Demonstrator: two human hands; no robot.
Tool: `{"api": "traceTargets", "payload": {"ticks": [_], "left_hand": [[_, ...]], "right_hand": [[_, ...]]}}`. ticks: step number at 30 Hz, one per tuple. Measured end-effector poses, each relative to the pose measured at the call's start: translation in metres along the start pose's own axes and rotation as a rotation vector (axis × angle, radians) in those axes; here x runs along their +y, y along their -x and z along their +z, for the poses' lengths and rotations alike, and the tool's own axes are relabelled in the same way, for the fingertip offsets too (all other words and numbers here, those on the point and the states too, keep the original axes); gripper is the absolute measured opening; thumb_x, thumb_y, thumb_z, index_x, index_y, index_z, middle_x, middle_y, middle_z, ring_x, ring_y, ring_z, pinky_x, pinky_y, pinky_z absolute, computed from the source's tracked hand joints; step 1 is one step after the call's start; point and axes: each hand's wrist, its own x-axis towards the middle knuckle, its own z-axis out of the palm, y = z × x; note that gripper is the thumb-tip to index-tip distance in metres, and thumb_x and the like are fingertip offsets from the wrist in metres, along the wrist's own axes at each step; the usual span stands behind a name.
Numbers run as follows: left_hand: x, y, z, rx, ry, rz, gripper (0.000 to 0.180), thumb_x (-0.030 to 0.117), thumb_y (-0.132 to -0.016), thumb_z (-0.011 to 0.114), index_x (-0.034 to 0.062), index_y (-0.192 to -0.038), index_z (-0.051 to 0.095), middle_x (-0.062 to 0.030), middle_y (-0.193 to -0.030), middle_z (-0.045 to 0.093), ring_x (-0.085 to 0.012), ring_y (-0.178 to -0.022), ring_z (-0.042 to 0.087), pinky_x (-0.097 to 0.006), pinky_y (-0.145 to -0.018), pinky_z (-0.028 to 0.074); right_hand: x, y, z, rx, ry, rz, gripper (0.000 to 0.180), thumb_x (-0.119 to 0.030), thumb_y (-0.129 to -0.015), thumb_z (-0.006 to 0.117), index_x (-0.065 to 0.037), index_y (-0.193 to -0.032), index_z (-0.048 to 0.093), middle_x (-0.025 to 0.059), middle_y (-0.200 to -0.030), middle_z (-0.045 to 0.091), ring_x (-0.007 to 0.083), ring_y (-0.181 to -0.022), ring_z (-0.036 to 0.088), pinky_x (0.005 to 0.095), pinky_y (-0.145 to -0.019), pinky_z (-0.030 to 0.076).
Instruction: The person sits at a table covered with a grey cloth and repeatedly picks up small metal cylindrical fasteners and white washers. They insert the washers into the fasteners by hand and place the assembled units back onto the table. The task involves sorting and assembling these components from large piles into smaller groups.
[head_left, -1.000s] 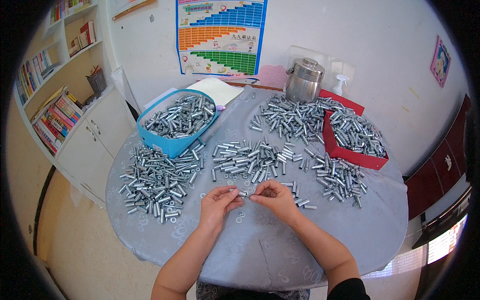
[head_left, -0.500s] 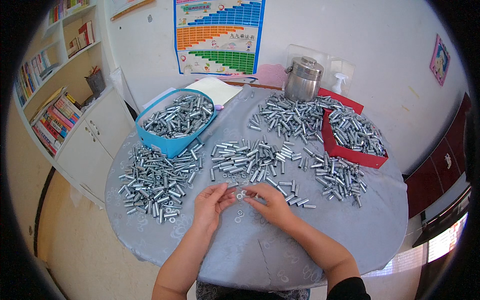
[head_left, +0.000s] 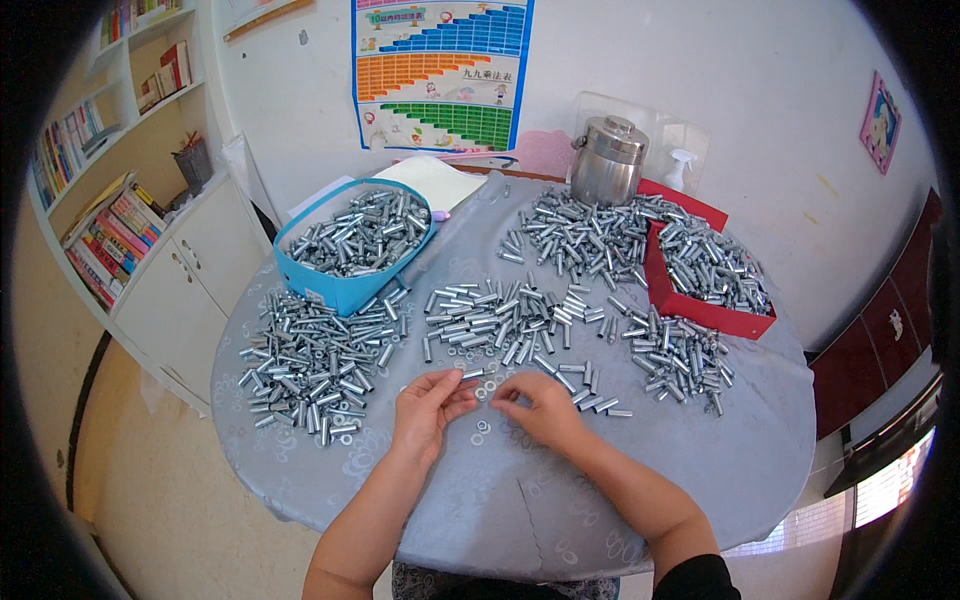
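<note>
My left hand (head_left: 430, 408) is closed, pinching a small silvery metal sleeve (head_left: 474, 374) between thumb and fingertips. Close beside it, the fingers of my right hand (head_left: 543, 410) are drawn together; whatever they hold, if anything, is too small to make out. Loose washers and nuts (head_left: 481, 427) lie on the cloth between and below the hands. Just beyond them spreads a heap of shiny metal sleeves (head_left: 500, 315). At the left is a pile of thin bolts, sleeves and washers (head_left: 310, 365).
A blue box (head_left: 345, 292) full of metal pieces stands at the back left of the grey-covered table (head_left: 450, 520). An open red box (head_left: 700, 312) on the right holds more, with piles (head_left: 680, 360) around it. A steel canister (head_left: 608, 165) stands behind.
My right hand's fingers have curled in and drawn slightly away from the left hand. The sleeve in my left hand now shows more plainly. The piles look the same.
</note>
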Motion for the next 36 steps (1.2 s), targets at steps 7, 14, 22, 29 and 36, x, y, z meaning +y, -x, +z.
{"api": "traceTargets", "payload": {"ticks": [7,14,22,29,36], "left_hand": [[-0.005,-0.001,0.001,-0.002,-0.048,-0.046,0.016,0.012,-0.081,0.060,-0.0012,-0.090,0.057,-0.0160,-0.085,0.063,-0.0169,-0.068,0.061,-0.026,-0.062,0.053],[-0.005,-0.001,0.001,-0.051,-0.020,-0.116,0.016,0.009,-0.080,0.061,-0.0031,-0.089,0.057,-0.0181,-0.085,0.062,-0.0181,-0.069,0.062,-0.028,-0.064,0.054],[-0.005,-0.001,0.001,-0.069,-0.001,-0.162,0.015,0.013,-0.083,0.058,-0.0010,-0.089,0.058,-0.0158,-0.086,0.062,-0.0151,-0.068,0.061,-0.024,-0.062,0.053],[-0.002,0.000,0.001,-0.002,0.066,-0.108,0.018,0.014,-0.082,0.059,-0.0018,-0.091,0.056,-0.0167,-0.089,0.061,-0.0158,-0.067,0.061,-0.023,-0.061,0.053],[-0.002,-0.001,0.000,-0.014,0.092,-0.106,0.016,0.012,-0.082,0.060,-0.0023,-0.088,0.055,-0.0180,-0.087,0.062,-0.0170,-0.067,0.061,-0.026,-0.062,0.054]], "right_hand": [[0.005,-0.004,-0.013,0.088,-0.752,0.312,0.014,-0.010,-0.079,0.063,-0.001,-0.089,0.059,-0.0011,-0.080,0.059,0.0051,-0.074,0.053,0.0192,-0.065,0.042],[0.008,-0.001,-0.008,0.068,-0.559,0.254,0.015,-0.011,-0.081,0.061,-0.001,-0.091,0.061,0.0021,-0.083,0.061,0.0079,-0.077,0.055,0.0208,-0.067,0.043],[-0.006,-0.001,-0.011,0.158,-0.179,-0.042,0.017,-0.013,-0.080,0.059,-0.003,-0.093,0.064,0.0100,-0.086,0.062,0.0189,-0.076,0.059,0.0274,-0.065,0.045],[-0.013,0.001,-0.011,-0.016,0.003,-0.084,0.022,-0.015,-0.075,0.063,-0.006,-0.095,0.062,0.0097,-0.082,0.059,0.0240,-0.076,0.057,0.0307,-0.066,0.045],[-0.004,0.005,0.002,-0.187,0.165,-0.324,0.022,-0.016,-0.070,0.067,-0.007,-0.090,0.063,0.0080,-0.082,0.058,0.0255,-0.077,0.056,0.0325,-0.066,0.045]]}}
